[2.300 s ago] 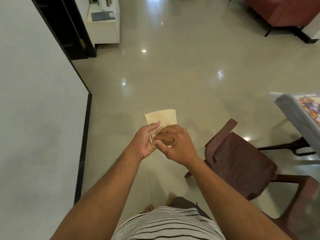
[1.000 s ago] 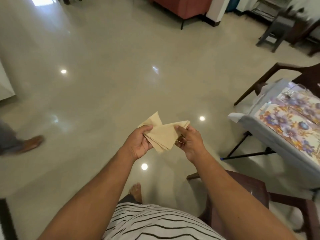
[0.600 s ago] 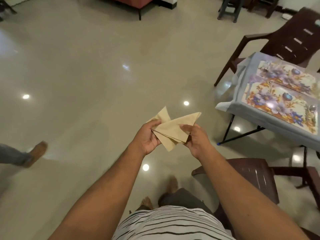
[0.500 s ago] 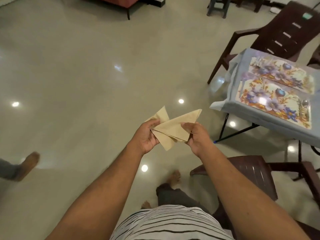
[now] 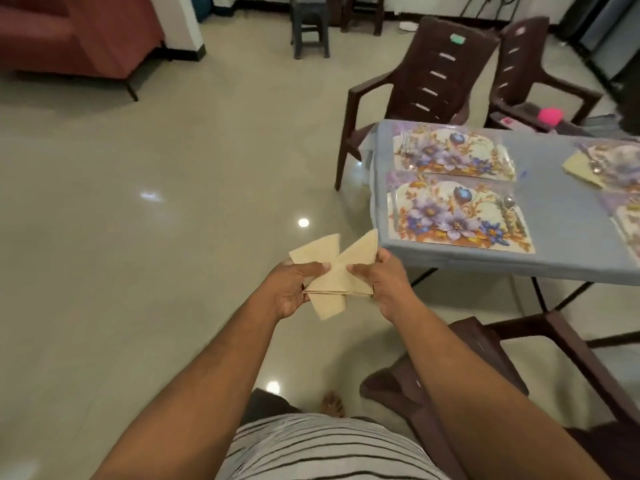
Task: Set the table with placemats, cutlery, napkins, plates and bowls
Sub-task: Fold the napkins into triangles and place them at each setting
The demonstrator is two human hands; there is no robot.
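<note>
Floral placemats [image 5: 457,216] with cutlery [image 5: 509,206] lie on the bench [image 5: 561,216]; both grips, left hand [image 5: 289,289] and right hand [image 5: 384,282], pinch folded napkins [image 5: 332,275]; plates, bowls remain

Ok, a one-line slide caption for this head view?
Both hands, left and right, hold folded beige napkins beside the blue-clothed table laid with floral placemats.

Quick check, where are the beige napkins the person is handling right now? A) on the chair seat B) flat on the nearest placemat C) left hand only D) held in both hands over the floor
D: the left hand and right hand each pinch the fanned napkins above the floor, short of the table.
</note>
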